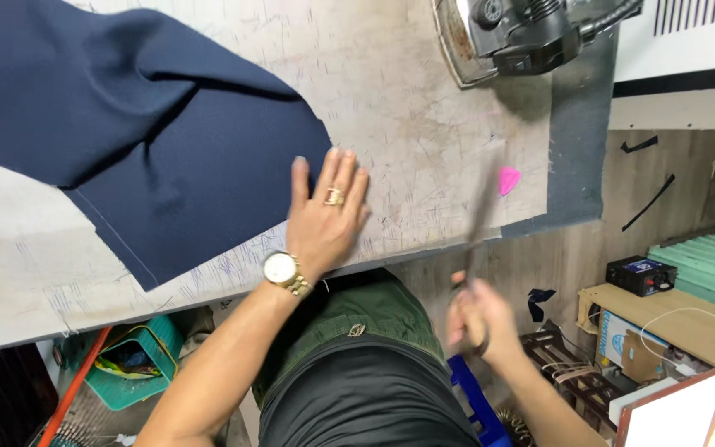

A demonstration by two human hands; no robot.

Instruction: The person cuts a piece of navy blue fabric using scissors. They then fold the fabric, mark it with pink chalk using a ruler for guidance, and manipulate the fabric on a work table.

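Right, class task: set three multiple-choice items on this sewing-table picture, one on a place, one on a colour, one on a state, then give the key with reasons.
1. Where does the left hand rest?
A. flat on the worn pale table, at the edge of the dark navy cloth
B. on the iron
C. on the floor

2. What colour is the small chalk piece on the table?
A. green
B. bright pink
C. white

3. What is the state of the right hand?
A. open and empty
B. flat on the cloth
C. closed round the handles of the long scissors, blurred by motion

Key:
1 A, the palm lies spread on the table with fingers by the cloth's edge.
2 B, it shows pink near the table's right end.
3 C, the fingers grip the handles and the blades point up over the table's edge.
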